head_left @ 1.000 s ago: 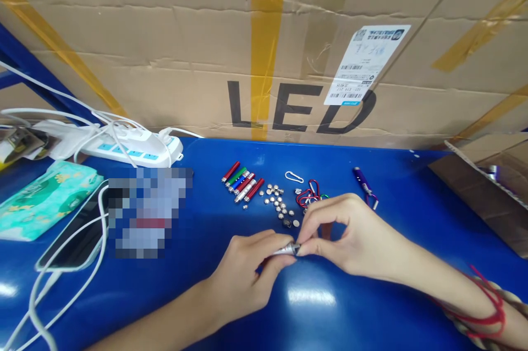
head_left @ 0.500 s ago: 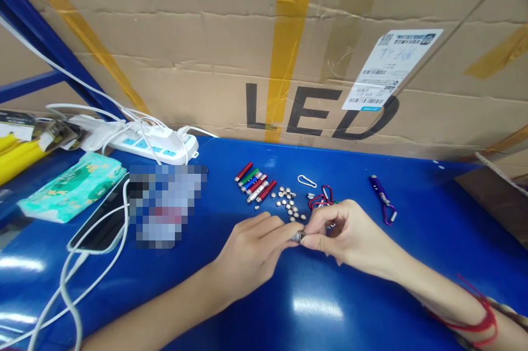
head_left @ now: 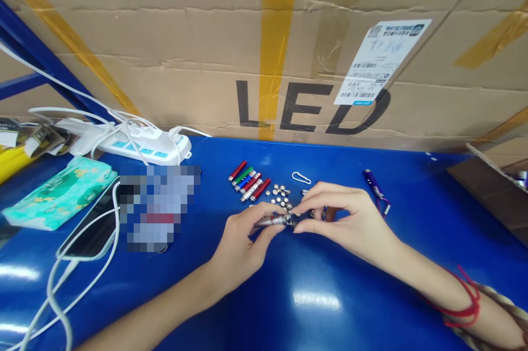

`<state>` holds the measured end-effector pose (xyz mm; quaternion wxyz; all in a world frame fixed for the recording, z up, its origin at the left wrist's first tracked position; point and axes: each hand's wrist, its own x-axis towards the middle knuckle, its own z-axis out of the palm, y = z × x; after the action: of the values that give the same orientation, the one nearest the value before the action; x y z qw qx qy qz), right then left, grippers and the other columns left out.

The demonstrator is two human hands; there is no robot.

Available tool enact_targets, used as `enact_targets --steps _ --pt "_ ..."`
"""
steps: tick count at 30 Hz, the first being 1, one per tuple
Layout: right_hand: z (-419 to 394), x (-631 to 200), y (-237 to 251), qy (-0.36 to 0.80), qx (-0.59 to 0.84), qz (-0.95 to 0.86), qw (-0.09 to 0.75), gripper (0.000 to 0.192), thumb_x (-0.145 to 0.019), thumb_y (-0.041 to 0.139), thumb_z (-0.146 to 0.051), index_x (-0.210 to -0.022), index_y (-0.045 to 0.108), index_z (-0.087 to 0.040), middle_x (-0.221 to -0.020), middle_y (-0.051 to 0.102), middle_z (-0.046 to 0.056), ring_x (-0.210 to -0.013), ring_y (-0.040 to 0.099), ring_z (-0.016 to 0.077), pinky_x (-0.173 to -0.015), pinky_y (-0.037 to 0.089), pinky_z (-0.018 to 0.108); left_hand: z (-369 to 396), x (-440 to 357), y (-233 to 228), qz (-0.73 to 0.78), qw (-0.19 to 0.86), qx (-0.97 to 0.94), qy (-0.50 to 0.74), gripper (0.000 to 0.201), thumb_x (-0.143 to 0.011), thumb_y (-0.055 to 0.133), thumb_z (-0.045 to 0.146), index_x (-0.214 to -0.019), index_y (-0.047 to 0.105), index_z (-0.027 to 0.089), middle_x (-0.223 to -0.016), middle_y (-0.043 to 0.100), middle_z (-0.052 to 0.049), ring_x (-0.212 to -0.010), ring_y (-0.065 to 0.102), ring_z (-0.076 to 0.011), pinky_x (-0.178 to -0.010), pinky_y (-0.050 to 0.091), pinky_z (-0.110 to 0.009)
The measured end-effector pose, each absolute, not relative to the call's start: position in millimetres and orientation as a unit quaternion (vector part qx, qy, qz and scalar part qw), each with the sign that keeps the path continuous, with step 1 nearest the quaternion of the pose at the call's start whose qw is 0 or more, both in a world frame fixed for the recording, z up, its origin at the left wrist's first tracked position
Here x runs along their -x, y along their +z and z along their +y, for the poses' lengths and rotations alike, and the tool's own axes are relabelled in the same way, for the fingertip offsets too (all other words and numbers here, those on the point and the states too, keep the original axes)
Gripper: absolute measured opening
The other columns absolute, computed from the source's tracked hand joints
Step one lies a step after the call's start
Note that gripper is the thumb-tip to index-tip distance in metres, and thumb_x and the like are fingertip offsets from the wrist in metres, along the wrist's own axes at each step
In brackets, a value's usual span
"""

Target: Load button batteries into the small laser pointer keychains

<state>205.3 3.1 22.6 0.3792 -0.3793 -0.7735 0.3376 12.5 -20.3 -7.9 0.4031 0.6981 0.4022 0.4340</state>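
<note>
Left hand (head_left: pixel 243 238) and right hand (head_left: pixel 346 219) meet, both pinched on a small silver flashlight (head_left: pixel 274 221); button cells (head_left: pixel 280 194) lie at twelve o'clock on the worktop (head_left: pixel 313 307).

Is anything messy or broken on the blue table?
Nothing looks broken. The little round batteries lie loose in a scattered bunch beside the neat row of small tubes. The left hand and right hand pinch a silver tube between them.

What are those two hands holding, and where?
A small silver tube: the left hand pinches its body, the right hand its right end.
</note>
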Motion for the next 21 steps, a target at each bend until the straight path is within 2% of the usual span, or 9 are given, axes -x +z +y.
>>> enact_targets --steps 3,6,15,21 --pt "2.8 -208.7 24.6 0.259 0.334 -0.823 0.379 0.009 -0.075 0.07 -0.02 -0.084 0.072 -0.019 -0.083 0.064 0.003 -0.07 0.06 0.0098 -0.059 0.049 0.02 -19.5 -12.8 -6.1 0.421 0.419 -0.685 0.423 0.012 -0.083 0.055 0.013 -0.092 0.062 0.016 -0.085 0.066 -0.001 -0.071 0.061 -0.0097 -0.072 0.05 -0.016" --pt "2.5 -211.1 24.4 0.197 0.315 -0.854 0.365 0.011 -0.079 0.064 -0.014 -0.085 0.072 -0.021 -0.087 0.065 0.002 -0.075 0.062 0.0101 -0.068 0.051 0.021 -19.9 -13.2 -4.5 0.423 0.427 -0.685 0.412 0.01 -0.083 0.056 0.013 -0.09 0.063 0.016 -0.083 0.066 0.0 -0.071 0.06 -0.0092 -0.073 0.049 -0.016" --pt "-6.4 -212.9 23.2 0.032 0.299 -0.894 0.333 0.016 -0.087 0.054 -0.013 -0.086 0.067 -0.022 -0.084 0.066 -0.002 -0.07 0.062 0.0068 -0.056 0.044 0.017 -23.7 -12.7 -10.9 0.414 0.422 -0.707 0.389 0.003 -0.084 0.056 0.013 -0.082 0.056 0.015 -0.079 0.063 0.0 -0.074 0.059 -0.0118 -0.067 0.045 -0.02" --pt "-13.2 -213.1 22.5 0.013 0.307 -0.898 0.315 0.015 -0.087 0.053 -0.014 -0.084 0.065 -0.023 -0.083 0.067 -0.005 -0.066 0.06 0.0062 -0.055 0.041 0.018 -25.2 -13.2 -10.4 0.376 0.377 -0.745 0.402 0.01 -0.084 0.054 0.008 -0.08 0.052 0.016 -0.076 0.058 0.003 -0.07 0.054 -0.0096 -0.063 0.041 -0.018"
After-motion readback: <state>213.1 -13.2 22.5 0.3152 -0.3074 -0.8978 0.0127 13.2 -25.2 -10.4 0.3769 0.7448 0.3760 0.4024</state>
